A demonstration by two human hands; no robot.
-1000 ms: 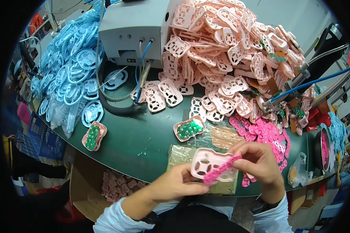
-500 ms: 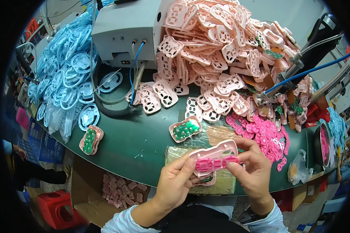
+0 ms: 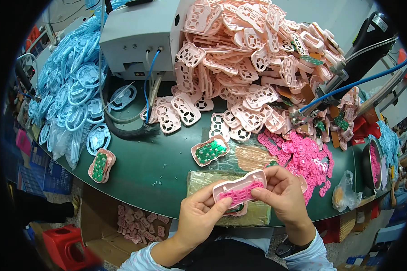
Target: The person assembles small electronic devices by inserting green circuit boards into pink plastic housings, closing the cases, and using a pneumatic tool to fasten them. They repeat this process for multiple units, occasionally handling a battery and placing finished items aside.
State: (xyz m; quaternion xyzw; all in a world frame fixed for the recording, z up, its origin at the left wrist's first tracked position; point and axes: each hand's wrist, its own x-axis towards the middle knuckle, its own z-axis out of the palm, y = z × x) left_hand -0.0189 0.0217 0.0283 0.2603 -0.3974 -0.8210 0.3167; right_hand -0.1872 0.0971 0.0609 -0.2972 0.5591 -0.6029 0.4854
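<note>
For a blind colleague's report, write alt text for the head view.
The left hand and right hand hold a pale pink shell with a bright pink pad in it, over a wrapped block on a green table. Beyond, a grey machine stands between piles of light blue parts and pale pink shells.

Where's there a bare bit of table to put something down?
The biggest bare patch of green table is between the left case and middle case, below the black hose; mind the tiny bits there. A smaller one is between the bright pink pieces and the plastic bag. It's crowded behind with pale pink covers, and left with blue parts.
</note>
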